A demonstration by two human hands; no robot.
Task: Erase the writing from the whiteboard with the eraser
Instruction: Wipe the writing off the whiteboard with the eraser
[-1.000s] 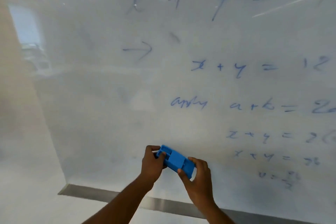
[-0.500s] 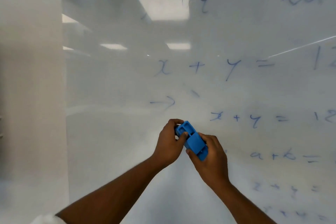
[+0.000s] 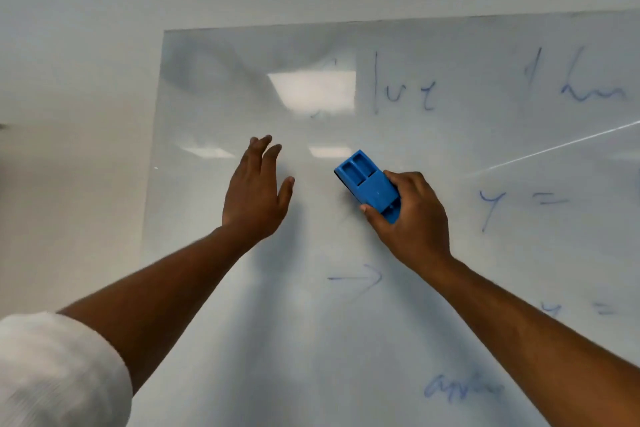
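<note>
The whiteboard (image 3: 450, 340) bears blue writing (image 3: 401, 97) above and right of the right hand (image 3: 412, 222), which grips the blue eraser (image 3: 369, 185). The left hand (image 3: 258, 198) is spread. Tilted contact risks streaks being left.

Your whiteboard (image 3: 242, 340) on a pale wall (image 3: 69, 80), blue eraser (image 3: 369, 185) held against its middle, faint blue writing (image 3: 401, 94) across its right side, an arrow (image 3: 360, 278) lower centre, ceiling lights reflected near its top.
</note>
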